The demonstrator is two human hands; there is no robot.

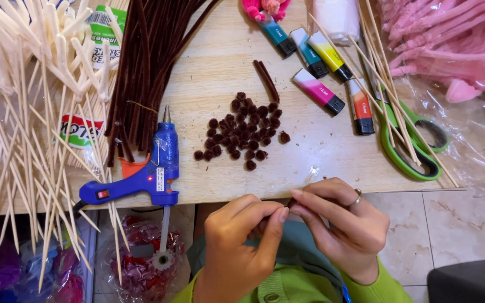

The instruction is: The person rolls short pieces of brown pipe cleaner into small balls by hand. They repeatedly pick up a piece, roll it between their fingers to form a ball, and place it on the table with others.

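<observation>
Pinching a small brown piece (288, 205) between both hands, your left hand (242, 241) and right hand (341, 224) meet near the table (220, 67) edge, with brown coils (242, 129) farther away.

home craft table: glue gun (141, 177), skewers (23, 129)

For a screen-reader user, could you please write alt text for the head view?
Left hand and right hand pinch a small brown piece together at a wooden table's edge. On it lie small brown coils, a blue glue gun, brown pipe cleaners, skewers, paint tubes and green scissors.
</observation>
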